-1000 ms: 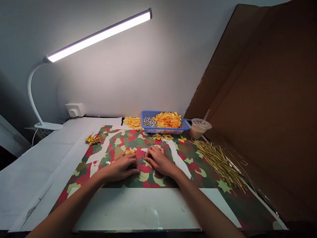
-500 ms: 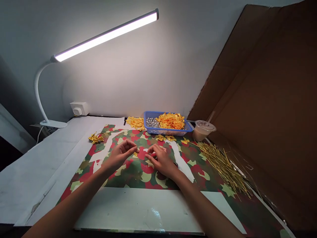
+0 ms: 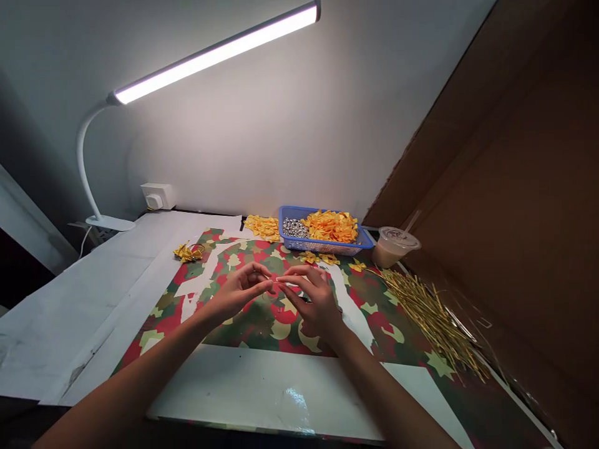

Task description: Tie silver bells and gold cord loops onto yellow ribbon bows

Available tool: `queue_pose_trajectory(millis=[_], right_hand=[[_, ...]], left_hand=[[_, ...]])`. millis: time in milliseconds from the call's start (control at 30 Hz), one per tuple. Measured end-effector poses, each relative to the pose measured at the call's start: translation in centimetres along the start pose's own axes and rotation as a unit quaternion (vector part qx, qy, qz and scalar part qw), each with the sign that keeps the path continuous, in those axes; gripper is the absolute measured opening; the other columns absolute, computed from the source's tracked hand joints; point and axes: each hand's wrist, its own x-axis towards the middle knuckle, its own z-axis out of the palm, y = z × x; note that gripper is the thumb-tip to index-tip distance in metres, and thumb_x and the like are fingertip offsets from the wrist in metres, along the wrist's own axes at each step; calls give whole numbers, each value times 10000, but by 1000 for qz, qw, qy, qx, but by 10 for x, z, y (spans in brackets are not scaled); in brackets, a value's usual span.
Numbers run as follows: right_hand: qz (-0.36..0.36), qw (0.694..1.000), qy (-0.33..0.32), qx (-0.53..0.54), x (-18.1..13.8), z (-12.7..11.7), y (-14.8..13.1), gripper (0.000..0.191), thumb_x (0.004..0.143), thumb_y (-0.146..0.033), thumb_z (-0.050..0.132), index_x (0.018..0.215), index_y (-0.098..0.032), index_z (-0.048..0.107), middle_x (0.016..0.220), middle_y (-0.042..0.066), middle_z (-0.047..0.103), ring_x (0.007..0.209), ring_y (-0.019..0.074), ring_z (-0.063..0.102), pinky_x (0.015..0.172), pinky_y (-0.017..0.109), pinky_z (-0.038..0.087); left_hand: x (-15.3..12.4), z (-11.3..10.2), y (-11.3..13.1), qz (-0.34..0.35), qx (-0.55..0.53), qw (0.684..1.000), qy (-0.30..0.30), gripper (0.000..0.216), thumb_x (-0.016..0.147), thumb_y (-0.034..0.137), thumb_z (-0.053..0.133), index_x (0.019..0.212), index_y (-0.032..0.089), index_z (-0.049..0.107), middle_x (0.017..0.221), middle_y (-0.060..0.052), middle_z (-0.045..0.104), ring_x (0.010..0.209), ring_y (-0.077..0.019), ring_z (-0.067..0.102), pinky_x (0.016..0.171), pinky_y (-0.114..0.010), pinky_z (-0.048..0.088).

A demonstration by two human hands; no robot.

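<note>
Tiny, indistinct piece (image 3: 275, 282) between fingers (image 3: 259, 289)

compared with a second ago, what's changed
The left hand has lifted and turned to show its inner side; the right hand has moved left, bringing their fingers closer together. Whether they hold anything is unclear. The blue basket and cup stayed put.

Left hand (image 3: 241, 290): turning from back-up to palm-inward, fingers curling towards the thumb
Right hand (image 3: 318, 299): stretching its fingers towards the left hand
Gap between hands: closing, fingertips now almost meeting
Yellow bow: passing out of plain sight near the left hand
Lamp (image 3: 219, 53): sliding up and rightward in view, far end nearing the top edge
</note>
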Motion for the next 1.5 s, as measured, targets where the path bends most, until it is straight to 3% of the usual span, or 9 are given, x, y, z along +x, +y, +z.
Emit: queue_pose_trajectory(millis=[133,233,467,600,733,900,967,1233,1500], right_hand=[[0,1000,7,5,1,-1,-1,115,923,-211,535,888,-228,643,872,14,656,823,164,642,789,343,371],[6,1000,1,12,1,-2,-2,125,927,-214,527,871,-221,638,878,18,656,816,160,635,760,328,379],[53,996,-42,59,0,1,-3,139,925,-247,526,868,-242,653,909,30,645,825,171,629,757,335,419],[58,992,-72,83,-1,3,-2,136,919,-236,529,846,-230,645,924,50,635,846,182,629,732,333,453],[52,990,-90,92,-2,3,-2,113,904,-212,544,851,-223,643,938,60,627,869,192,627,737,341,469],[46,988,-114,93,-4,4,-1,82,871,-184,578,830,-223,637,967,62,622,890,200,633,761,361,467],[37,988,-119,95,-4,5,-1,76,860,-176,587,824,-222,635,968,61,625,905,204,634,770,365,463],[42,989,-111,83,-3,1,-4,56,832,-181,599,814,-217,638,978,60,637,899,198,638,767,350,462],[27,997,-72,-1,2,-7,-7,98,852,-188,557,808,-214,640,940,55,660,839,195,650,742,343,429]], left_hand=[[-1,-2,0,28,52,998,-37,213,823,333,638,941,163,590,766,-35,710,799,-166,677,769,-300,510],[-4,-4,3,104,156,980,-66,173,885,231,524,1023,163,602,855,-65,732,846,-171,681,764,-302,519],[-2,-11,-3,360,420,833,-25,149,871,151,562,946,179,688,825,-62,708,749,-150,646,681,-272,527],[0,-13,-6,394,447,803,-27,141,893,187,560,889,170,700,776,-56,664,691,-130,613,615,-237,503],[-4,-13,1,317,442,839,-18,94,845,212,605,819,173,687,758,-35,611,708,-143,574,630,-255,469],[-6,-11,14,79,300,949,-61,162,785,321,618,721,173,632,761,-3,547,729,-145,494,658,-255,405],[-4,-9,15,-12,222,972,-72,195,726,347,647,655,170,608,720,17,507,682,-132,443,614,-241,362],[4,-5,0,-151,91,984,-31,331,685,463,615,593,146,592,563,46,390,522,-91,326,469,-224,238],[5,0,-2,-185,-38,982,-20,327,678,442,626,786,142,700,604,40,341,517,-79,265,431,-206,158]])
